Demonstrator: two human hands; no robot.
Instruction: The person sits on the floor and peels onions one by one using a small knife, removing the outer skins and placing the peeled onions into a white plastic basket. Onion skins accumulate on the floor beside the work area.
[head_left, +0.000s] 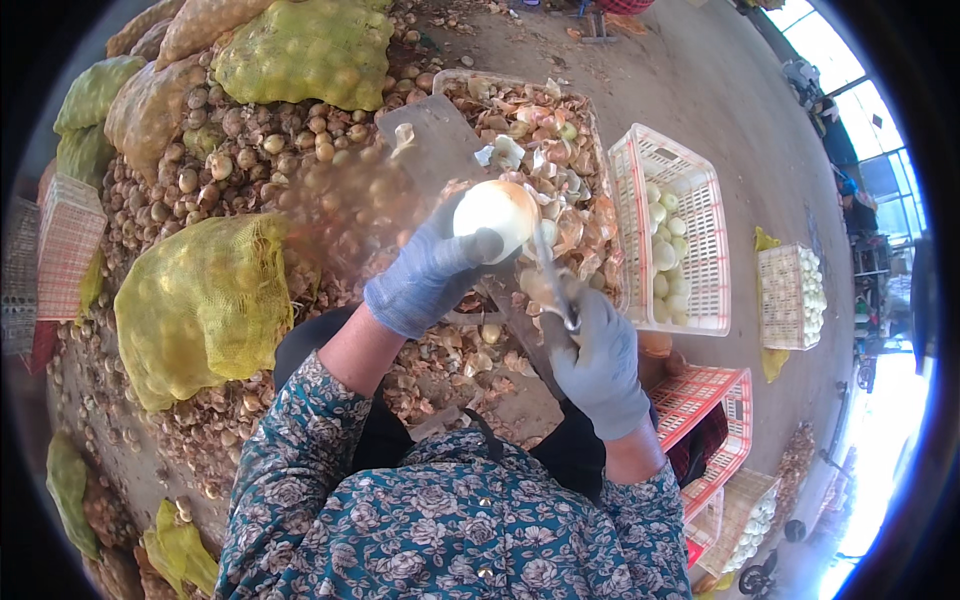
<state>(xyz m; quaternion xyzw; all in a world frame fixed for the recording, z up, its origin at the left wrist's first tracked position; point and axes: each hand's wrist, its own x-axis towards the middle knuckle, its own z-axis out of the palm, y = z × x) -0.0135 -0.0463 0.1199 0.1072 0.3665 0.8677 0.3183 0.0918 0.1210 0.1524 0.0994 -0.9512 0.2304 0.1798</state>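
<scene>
A large, mostly peeled onion (487, 219) rests in my gloved left hand (431, 266), its pale flesh bare and some brownish skin on the right side. My left thumb presses on its lower front. In my gloved right hand (596, 360) is a small knife (553, 277), its blade pointing up toward the onion's right edge. Whether the blade touches the onion I cannot tell. Just beyond both hands lies a crate heaped with onion skins (577, 180). A grey board (435, 142) sits at the crate's left side with a scrap of peel on it.
Unpeeled onions (247, 157) cover the floor to the left, among yellow mesh sacks (202, 307). Right of the skins stands a white plastic crate (675, 292) holding peeled onions (664, 255). Red and white crates (705, 390) are near my right elbow. Another filled crate (780, 300) stands farther right.
</scene>
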